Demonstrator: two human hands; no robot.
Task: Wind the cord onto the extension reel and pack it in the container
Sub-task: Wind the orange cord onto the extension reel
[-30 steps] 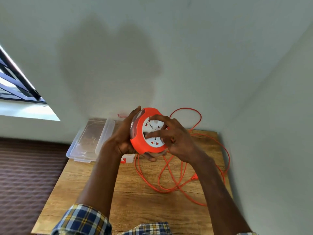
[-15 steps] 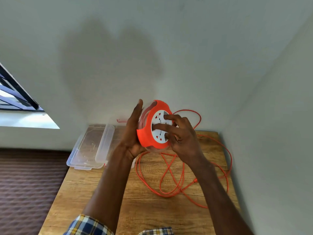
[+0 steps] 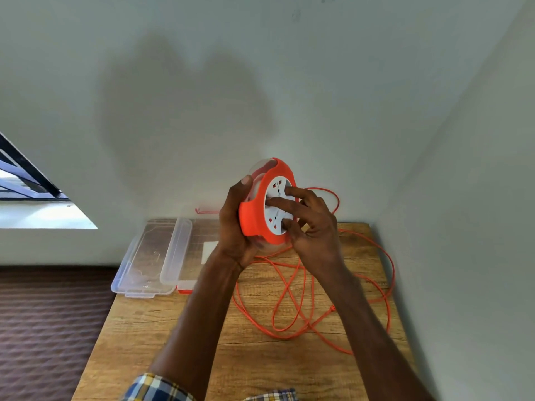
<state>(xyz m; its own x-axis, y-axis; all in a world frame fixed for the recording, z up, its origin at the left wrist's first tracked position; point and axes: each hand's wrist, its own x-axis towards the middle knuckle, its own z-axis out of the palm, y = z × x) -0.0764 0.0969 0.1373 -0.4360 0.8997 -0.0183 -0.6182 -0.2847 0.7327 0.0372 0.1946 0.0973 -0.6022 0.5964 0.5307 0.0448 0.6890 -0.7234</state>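
Observation:
I hold an orange extension reel (image 3: pixel 254 218) with a white socket face up in the air above the back of the table. My left hand (image 3: pixel 233 227) grips its clear back and orange rim. The fingers of my right hand (image 3: pixel 311 224) press on the white socket face. The orange cord (image 3: pixel 292 302) lies in loose loops on the wooden table (image 3: pixel 162 337) below and to the right of the reel. A clear plastic container (image 3: pixel 185 250) sits at the table's back left, with its clear lid (image 3: pixel 144 261) beside it on the left.
The table stands in a corner, with walls close behind and to the right. The lid overhangs the table's left edge. A brown patterned floor lies to the left. A window opening is at far left.
The reel has risen and turned more edge-on, with both hands still on it. My right fingers have shifted across the socket face. The cord loops on the table have shifted slightly.

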